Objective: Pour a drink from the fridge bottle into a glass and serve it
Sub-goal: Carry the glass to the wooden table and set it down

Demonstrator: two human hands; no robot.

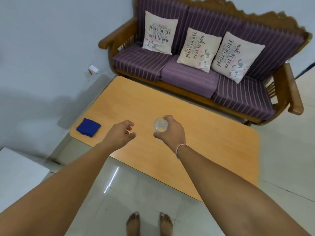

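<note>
Clear glass [160, 126], smooth, breakable, likely slippery: my right hand [170, 132] wraps its side over the worktop [213, 142]; my left hand [121, 133] hovers half-open, empty.

bare table [196, 116] beyond blue cloth [88, 127]

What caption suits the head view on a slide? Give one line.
Right hand holds a clear glass over the wooden table; left hand hovers open beside it.
</note>
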